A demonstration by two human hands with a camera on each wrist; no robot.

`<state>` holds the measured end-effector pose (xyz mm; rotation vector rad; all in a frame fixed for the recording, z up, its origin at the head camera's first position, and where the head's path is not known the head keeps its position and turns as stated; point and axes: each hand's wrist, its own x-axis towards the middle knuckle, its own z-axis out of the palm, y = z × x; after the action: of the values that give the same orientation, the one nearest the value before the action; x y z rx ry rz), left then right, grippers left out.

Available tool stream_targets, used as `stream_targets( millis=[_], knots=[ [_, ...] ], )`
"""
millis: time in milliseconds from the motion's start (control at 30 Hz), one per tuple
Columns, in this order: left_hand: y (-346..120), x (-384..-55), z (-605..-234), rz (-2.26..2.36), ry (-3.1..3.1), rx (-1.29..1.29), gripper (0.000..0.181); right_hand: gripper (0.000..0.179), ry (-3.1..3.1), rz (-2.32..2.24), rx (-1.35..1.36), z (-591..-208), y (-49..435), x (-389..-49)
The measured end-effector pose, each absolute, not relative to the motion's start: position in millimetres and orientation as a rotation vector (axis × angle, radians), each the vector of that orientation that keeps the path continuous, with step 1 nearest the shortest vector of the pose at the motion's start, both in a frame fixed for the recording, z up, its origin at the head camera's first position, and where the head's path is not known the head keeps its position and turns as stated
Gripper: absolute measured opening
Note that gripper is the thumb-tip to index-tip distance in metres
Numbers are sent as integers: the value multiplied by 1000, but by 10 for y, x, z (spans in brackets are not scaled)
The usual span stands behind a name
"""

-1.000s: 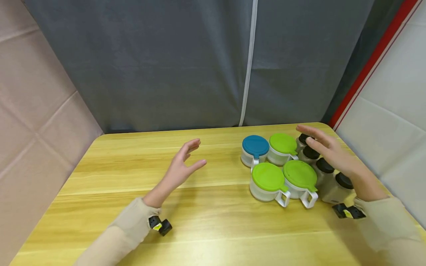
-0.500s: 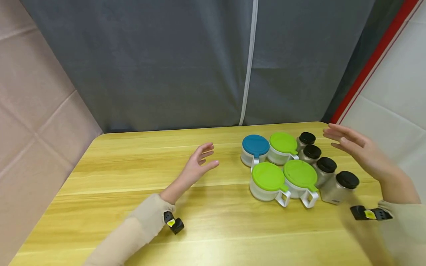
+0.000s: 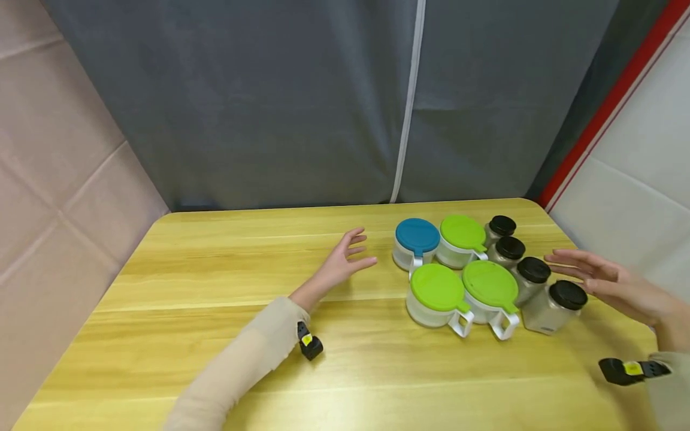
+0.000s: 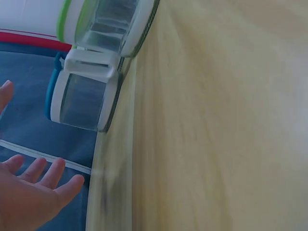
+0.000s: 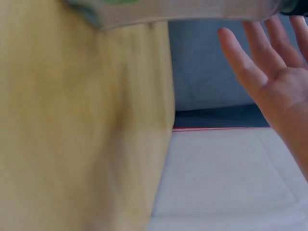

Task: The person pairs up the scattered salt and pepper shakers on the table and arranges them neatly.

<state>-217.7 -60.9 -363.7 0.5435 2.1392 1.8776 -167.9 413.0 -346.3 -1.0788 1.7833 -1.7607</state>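
Observation:
My left hand (image 3: 341, 263) hovers over the table, fingers apart and holding nothing, left of a lidded jar with a blue top (image 3: 417, 237). In the left wrist view that blue-lidded jar (image 4: 83, 100) shows clear sides and a white handle. Three similar jars have green lids: one at the back (image 3: 462, 232), one at the front (image 3: 437, 288) and one beside it (image 3: 490, 286). To their right runs a slanting row of several clear jars with black lids, the nearest jar (image 3: 548, 316) being the largest. Just right of it is my right hand (image 3: 620, 286), fingers extended and gripping nothing.
The wooden table (image 3: 226, 269) carries all the jars on its right half. A dark grey curtain (image 3: 269, 108) hangs behind its far edge. A white padded wall (image 3: 636, 173) stands on the right, a pinkish wall (image 3: 70, 155) on the left.
My left hand has moved right, towards the blue-lidded jar. My right hand has moved from above the black-lidded jars out to their right, then lower. The jars have stayed in place.

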Motion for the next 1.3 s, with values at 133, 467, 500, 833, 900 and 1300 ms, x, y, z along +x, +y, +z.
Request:
stream_targets(
  millis=[133, 467, 500, 833, 900, 1300],
  knots=[
    [-517, -2328, -3765, 1818, 2183, 540, 74, 48, 1901, -1692, -1003, -3569, 4196, -1606],
    [-373, -2431, -3729, 1723, 2149, 618, 75, 52, 2085, -1620, -793, -3749, 4270, -1481],
    [-358, -2421, -3694, 1717, 2146, 612, 75, 52, 2109, -1607, -776, -3759, 4273, -1474],
    [-198, -2635, -3861, 1679, 2183, 563, 80, 50, 1989, -1711, -816, -3787, 4255, -1467],
    [-165, -2685, -3923, 1680, 2204, 567, 80, 50, 2009, -1701, -794, -3790, 4249, -1463],
    [-51, -2770, -3937, 1629, 2212, 688, 83, 50, 1955, -1733, -795, -3807, 4224, -1473]
  ],
)
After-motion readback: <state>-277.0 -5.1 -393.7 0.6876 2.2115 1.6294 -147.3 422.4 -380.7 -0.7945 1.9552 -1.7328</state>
